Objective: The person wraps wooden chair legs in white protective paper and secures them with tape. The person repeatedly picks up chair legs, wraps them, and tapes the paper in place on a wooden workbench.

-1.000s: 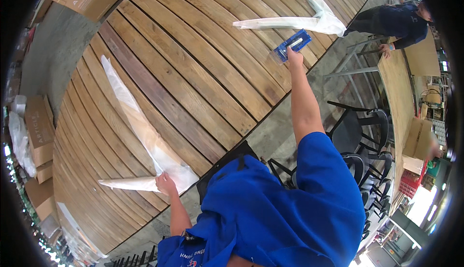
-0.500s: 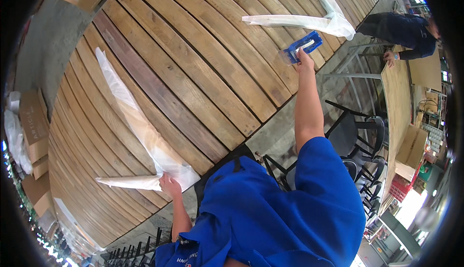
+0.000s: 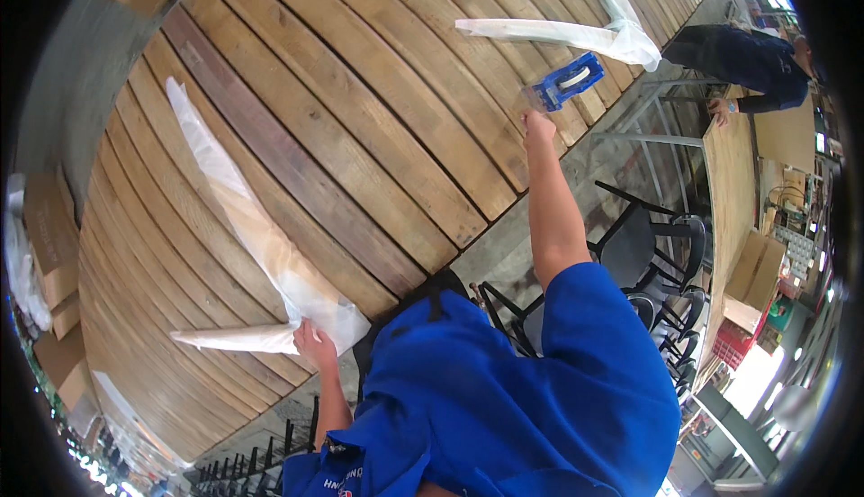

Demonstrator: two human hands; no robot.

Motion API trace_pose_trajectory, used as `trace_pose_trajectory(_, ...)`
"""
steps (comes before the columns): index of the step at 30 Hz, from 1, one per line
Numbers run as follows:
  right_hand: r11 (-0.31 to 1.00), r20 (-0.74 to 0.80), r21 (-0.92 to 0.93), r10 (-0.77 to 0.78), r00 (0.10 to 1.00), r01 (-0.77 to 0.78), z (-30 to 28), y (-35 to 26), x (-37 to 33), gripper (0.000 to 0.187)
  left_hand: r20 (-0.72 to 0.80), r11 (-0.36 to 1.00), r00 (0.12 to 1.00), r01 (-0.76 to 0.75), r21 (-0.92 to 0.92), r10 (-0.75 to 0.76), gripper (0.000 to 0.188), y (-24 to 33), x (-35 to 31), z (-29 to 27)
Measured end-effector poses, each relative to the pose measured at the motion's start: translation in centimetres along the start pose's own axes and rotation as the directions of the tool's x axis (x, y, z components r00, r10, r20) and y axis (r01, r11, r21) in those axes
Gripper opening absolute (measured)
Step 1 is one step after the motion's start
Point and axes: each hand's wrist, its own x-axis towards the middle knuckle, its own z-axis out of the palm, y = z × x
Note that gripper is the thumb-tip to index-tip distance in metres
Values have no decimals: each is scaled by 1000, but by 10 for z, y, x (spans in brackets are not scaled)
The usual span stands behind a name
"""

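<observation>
Farther out than a second ago, the person's right hand now reaches near the far edge of the long plank table, arm fully extended. Its grip sits at the near end of a blue hand tool, a flat blue block with a pale handle on top that rests on the boards; the fingers are bunched against it, but whether they clasp the tool or merely touch it cannot be told from this angle.

Left hand stays where it was, at the near edge of the table, fingers curled down and pinching the bend of a clear plastic wrapping strip. One limb of that strip runs away across the planks toward the upper left; a shorter limb folds back to the left along the table edge.

A second strip of clear plastic, folded in the same way, lies on the boards just beyond the blue tool, near it but not touching. The table itself is made of broad wooden planks in light and darker brown, bowed by the lens.

Beside the table edge stand black metal chairs, close to the person's blue-sleeved arm. Farther right, another person in dark blue leans over a second wooden tabletop. Cardboard boxes are stacked along the left.
</observation>
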Motion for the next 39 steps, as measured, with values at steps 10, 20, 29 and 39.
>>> trace_pose_trajectory(10,895,855,-164,-80,512,415,25,126,-267,25,-7,990,991,134,-31,-134,56,-20,-26,-3)
trace_pose_trajectory(20,143,981,-14,195,-14,990,50,241,-662,43,-57,973,992,98,-208,-112,63,-27,-51,3)
trace_pose_trajectory(29,-445,937,-252,110,332,859,65,259,-699,63,-107,944,993,-81,-319,49,64,-67,-59,-5)
trace_pose_trajectory(39,-454,941,-332,-99,323,827,20,281,-621,71,-9,865,979,-185,-466,204,63,-101,-46,15)
